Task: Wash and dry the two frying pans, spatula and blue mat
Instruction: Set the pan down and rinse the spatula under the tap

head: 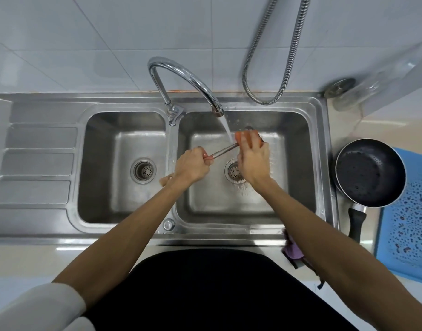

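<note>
Head of spatula (223, 151) behind right hand (254, 161)

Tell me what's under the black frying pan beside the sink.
The blue mat lies under the right side of the frying pan; its left side is over the counter. Anything directly beneath is hidden.

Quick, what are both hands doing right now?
Left hand: closed, holding the spatula by its handle.
Right hand: closed around the spatula's orange end, under the tap water.

White sleeve (38, 306) bunched up way back from the left hand (190, 167), forearms bare. Black clothing (205, 290) covers the torso, behind that and the right hand (254, 161).
</note>
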Demonstrator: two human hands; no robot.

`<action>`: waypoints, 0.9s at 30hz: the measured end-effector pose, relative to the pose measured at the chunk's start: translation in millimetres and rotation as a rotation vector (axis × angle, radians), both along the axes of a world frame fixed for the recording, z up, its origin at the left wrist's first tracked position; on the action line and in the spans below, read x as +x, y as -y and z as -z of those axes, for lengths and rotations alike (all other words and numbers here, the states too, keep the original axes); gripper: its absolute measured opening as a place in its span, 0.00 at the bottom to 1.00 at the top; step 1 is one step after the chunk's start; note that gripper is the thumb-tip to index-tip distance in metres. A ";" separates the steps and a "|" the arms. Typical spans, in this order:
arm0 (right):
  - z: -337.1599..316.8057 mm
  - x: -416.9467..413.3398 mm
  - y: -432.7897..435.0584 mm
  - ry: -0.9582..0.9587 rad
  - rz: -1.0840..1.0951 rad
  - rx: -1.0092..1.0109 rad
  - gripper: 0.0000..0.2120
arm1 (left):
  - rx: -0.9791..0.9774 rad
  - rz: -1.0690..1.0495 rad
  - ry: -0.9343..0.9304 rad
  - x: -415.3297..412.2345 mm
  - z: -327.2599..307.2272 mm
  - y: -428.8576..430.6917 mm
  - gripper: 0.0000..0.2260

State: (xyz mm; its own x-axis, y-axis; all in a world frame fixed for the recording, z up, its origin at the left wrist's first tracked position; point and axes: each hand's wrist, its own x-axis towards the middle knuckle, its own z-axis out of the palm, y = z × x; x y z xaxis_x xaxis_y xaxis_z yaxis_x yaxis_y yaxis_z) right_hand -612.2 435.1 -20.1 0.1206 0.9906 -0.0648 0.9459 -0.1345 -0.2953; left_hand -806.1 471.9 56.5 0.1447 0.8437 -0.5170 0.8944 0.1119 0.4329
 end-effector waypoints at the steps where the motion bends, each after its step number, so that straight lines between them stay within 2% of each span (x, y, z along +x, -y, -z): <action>1: -2.0 -7.3 3.0 -0.003 -0.074 0.019 0.29 | 0.008 -0.002 -0.007 -0.3 -1.6 0.3 0.08; 3: -6.3 -30.2 16.9 -0.014 -0.277 0.047 0.29 | 0.014 0.012 -0.018 -1.0 -1.1 1.3 0.06; 5: -9.9 -38.7 21.7 -0.007 -0.363 0.073 0.29 | 0.015 0.012 0.003 -3.5 1.4 3.7 0.07; 8: -12.0 -28.9 2.2 -0.019 -0.115 0.069 0.31 | 0.066 -0.038 0.006 -9.6 -1.4 7.8 0.10; 10: -12.2 -29.0 -1.8 -0.004 -0.091 0.082 0.32 | 0.082 -0.045 -0.019 -13.1 -4.0 9.4 0.10; 14: -1.7 -28.7 0.2 0.042 -0.440 0.081 0.30 | 0.032 -0.065 -0.029 -18.9 -3.6 6.0 0.07; 15: 2.7 -21.4 -3.6 0.034 -0.412 0.075 0.30 | 0.016 -0.063 -0.027 -20.1 -3.1 6.0 0.07; 18: 7.9 -3.4 -13.7 -0.037 -0.140 0.021 0.29 | 0.003 -0.065 -0.023 -22.8 -2.8 9.8 0.07; 21: 9.1 -4.8 -22.3 -0.210 0.063 -0.035 0.26 | 0.024 -0.077 -0.039 -27.0 -5.2 12.6 0.10; 24: 4.1 -23.3 -14.6 -0.280 -0.012 0.012 0.26 | 0.045 -0.042 -0.087 -34.7 -9.0 16.0 0.15; 27: 11.7 -21.5 -20.4 -0.283 -0.144 0.014 0.23 | 0.111 -0.004 -0.126 -47.1 -7.1 21.1 0.14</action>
State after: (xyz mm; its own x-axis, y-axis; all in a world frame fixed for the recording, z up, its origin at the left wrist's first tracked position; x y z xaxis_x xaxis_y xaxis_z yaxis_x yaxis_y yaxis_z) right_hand -633.7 455.5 -31.8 -0.0414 0.9972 -0.0619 0.8349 0.0005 -0.5504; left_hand -853.1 450.8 63.5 0.0817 0.8971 -0.4342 0.9420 0.0728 0.3277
